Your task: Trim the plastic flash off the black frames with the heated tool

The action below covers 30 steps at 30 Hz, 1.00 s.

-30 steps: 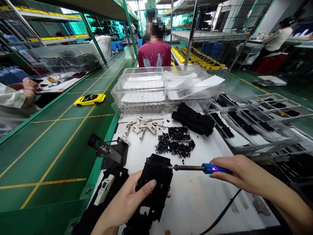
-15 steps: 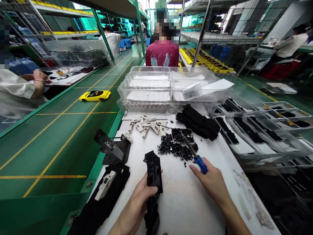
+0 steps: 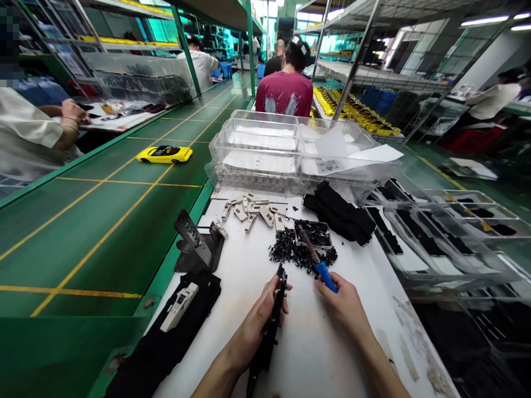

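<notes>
Held a slim black part point(image 3: 270, 330) edge-on in the left hand point(image 3: 260, 312), lower centre of the frame, over the white table point(image 3: 332, 354). Wrapped left fingers round its upper length, with fingertips showing on the right side. Grasped a soldering iron point(image 3: 326, 276) by its blue handle in the right hand point(image 3: 343, 303), right of centre – aimed its shaft up-left across a small tray point(image 3: 331, 236) and loose black bits point(image 3: 282, 247). Could not tell contact between tip and bits.

Judged the slim black part light and fairly stiff, likely slick on the faces, fragile at the little tabs along its edge. Rated mid-length, by the long edges, the best hold – clear of tabs and hot metal.

Saw a pale block point(image 3: 180, 308) on a long dark piece point(image 3: 145, 354) at lower left, below an iron stand point(image 3: 199, 237), and pale parts point(image 3: 266, 215) heaped near frame centre.
</notes>
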### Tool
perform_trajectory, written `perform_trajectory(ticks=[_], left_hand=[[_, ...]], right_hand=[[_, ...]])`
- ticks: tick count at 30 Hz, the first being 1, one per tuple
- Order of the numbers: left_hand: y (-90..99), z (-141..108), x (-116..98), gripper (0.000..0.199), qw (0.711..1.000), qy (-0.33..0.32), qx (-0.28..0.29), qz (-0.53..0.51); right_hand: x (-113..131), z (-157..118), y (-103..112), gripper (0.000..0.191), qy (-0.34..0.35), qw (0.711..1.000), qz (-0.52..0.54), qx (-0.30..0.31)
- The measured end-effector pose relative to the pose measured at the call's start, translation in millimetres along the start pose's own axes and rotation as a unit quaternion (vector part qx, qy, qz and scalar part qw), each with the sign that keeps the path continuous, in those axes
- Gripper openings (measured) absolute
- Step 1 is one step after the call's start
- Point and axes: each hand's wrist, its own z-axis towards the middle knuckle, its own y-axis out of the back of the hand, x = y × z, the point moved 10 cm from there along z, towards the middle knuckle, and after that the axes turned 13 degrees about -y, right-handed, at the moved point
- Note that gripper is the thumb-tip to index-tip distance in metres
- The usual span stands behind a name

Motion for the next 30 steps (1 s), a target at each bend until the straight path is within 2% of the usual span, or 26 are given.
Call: perform_trajectory(ticks=[2,4,6,8,10,13,15,20,24,27,30], left_hand=[[4.6,6,9,0.066,0.998,0.022,-0.056,-0.013],[10.9,11,10,0.075,0.995,0.019,-0.101,0.008],[17.6,15,6,0.084,0.989,0.005,-0.129,0.07],[24.7,16,1,0.083,0.977,-0.007,-0.156,0.144],[26.7,15,-2,0.072,0.969,-0.011,-0.164,0.182],[19.9,14,0,0.04,0.975,-0.012,-0.128,0.18],[17.3,13,0,0.027,0.977,-0.019,-0.112,0.179],[25.0,7,-7,0.035,0.966,-0.041,-0.14,0.212],[22.1,4,-17,0.027,0.961,-0.073,-0.145,0.223],[18.4,2,-24,0.024,0.957,-0.088,-0.148,0.232],[17.7,-1,-28,0.023,0.953,-0.095,-0.154,0.241]], right_hand=[[3,-12,1,0.033,-0.019,0.994,0.102,0.04],[8,-26,4,0.036,-0.044,0.966,0.244,0.075],[17,-39,8,0.036,-0.048,0.929,0.355,0.093],[30,-49,11,0.034,-0.033,0.913,0.394,0.099],[42,-54,9,0.037,-0.022,0.907,0.408,0.103],[52,-55,1,0.046,-0.024,0.914,0.392,0.101],[55,-53,-8,0.045,-0.033,0.921,0.371,0.111],[61,-56,-21,0.04,-0.034,0.937,0.325,0.125],[68,-63,-26,0.037,-0.016,0.95,0.287,0.119],[71,-67,-34,0.036,-0.005,0.948,0.291,0.125],[67,-68,-44,0.037,-0.018,0.933,0.333,0.136]])
